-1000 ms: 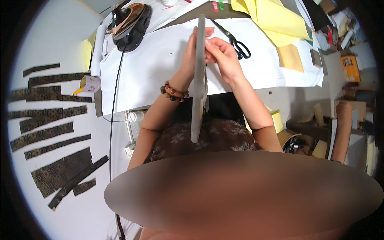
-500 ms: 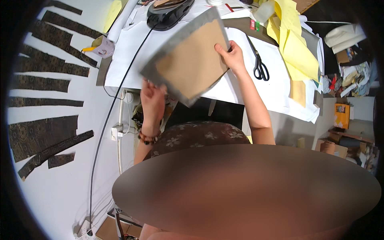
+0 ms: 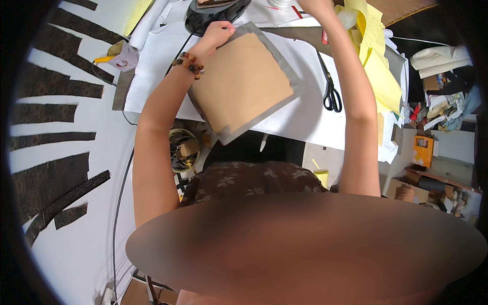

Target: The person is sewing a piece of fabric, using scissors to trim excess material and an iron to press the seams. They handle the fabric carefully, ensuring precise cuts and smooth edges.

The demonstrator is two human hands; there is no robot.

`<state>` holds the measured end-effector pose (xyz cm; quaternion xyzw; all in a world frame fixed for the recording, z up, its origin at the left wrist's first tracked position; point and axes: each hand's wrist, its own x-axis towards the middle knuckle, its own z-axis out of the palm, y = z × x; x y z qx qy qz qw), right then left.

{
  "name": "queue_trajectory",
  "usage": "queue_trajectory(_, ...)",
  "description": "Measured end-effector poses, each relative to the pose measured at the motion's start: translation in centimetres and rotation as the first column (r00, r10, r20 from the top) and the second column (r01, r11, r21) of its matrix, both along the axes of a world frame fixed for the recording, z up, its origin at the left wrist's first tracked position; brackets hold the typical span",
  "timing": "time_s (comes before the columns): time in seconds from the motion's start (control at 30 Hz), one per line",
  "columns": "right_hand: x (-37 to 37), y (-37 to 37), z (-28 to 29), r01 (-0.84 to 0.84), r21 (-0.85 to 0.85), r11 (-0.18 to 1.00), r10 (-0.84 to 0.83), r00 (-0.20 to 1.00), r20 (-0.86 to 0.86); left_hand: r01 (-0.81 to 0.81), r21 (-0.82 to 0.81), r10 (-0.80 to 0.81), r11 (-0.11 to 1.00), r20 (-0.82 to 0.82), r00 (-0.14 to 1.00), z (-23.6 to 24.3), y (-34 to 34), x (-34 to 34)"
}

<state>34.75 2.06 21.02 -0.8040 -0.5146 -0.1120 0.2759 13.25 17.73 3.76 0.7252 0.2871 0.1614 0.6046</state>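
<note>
A tan panel with a grey border (image 3: 241, 81) is tilted over the table's near edge, one corner jutting past it. My left hand (image 3: 218, 33), with a beaded bracelet at the wrist, is closed on the panel's far left edge. My right hand (image 3: 316, 7) has reached to the far side of the table. Its fingers are mostly cut off by the picture's upper edge, so their hold is hidden. Close to that hand is a white round container (image 3: 279, 4). Black scissors (image 3: 331, 89) lie on the white paper (image 3: 310, 109), right of the panel.
A black machine (image 3: 211, 19) with a cord stands at the far left. Yellow paper (image 3: 378, 76) is heaped at right. Dark patterned strips (image 3: 46, 113) hang on the left wall beside a small holder (image 3: 122, 57). Below the table sits a bin (image 3: 184, 150).
My right hand has let go of the panel and moved to the far side. My left hand has shifted to its far left edge, and the panel has turned and lowered toward the table.
</note>
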Motion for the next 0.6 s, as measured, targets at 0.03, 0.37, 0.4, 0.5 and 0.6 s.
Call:
queue_trajectory(0.03,3.7,4.6,-2.0,-0.055,0.076,0.996,0.039,0.981,0.19,0.081,0.013,-0.08,0.997,-0.04,0.996,-0.3,-0.5,1.4)
queue_trajectory(0.37,3.0,24.0,-3.3,-0.425,-0.54,0.727,0.547,0.833,0.08,0.159,0.769,-0.335,0.619,0.075,0.939,-2.4,-3.5,0.8)
queue_trajectory(0.4,2.8,24.4,-3.2,-0.392,-0.624,0.676,0.522,0.852,0.029,0.221,0.735,-0.354,0.641,0.027,0.935,-2.1,-4.5,-0.7)
queue_trajectory(0.5,1.9,24.4,-1.8,-0.474,-0.62,0.625,0.654,0.752,0.085,0.313,0.703,-0.348,0.638,-0.1,0.932,-0.9,-5.8,-6.5)
queue_trajectory(0.6,4.6,19.8,1.3,-0.642,-0.309,0.702,0.669,0.743,-0.025,0.313,0.764,-0.27,0.564,-0.187,0.945,0.2,-7.8,-10.8)
